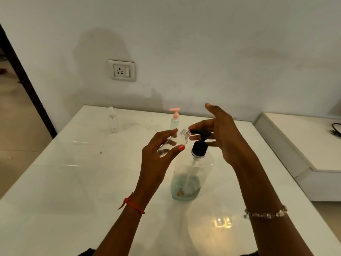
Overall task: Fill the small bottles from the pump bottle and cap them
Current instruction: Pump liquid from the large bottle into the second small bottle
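At a glossy white tabletop (73, 182), a person's left hand (158, 154) grips a small clear uncapped plastic bottle (177, 141), tilted with its mouth just beside the black pump head (200, 145) of a large clear pump bottle (190, 178) (a little liquid in its base). The right hand (221, 137) is spread open with straight fingers at the pump, holding nothing. Near the far edge stand a small pink-pump bottle (175, 121) and a small clear capped bottle (113, 120).

The pump bottle (191, 174) stands mid-table (73, 182), with bare surface all around it. Along the far edge, a pink-topped bottle (174, 120) and a small clear bottle (113, 120) stand well apart.
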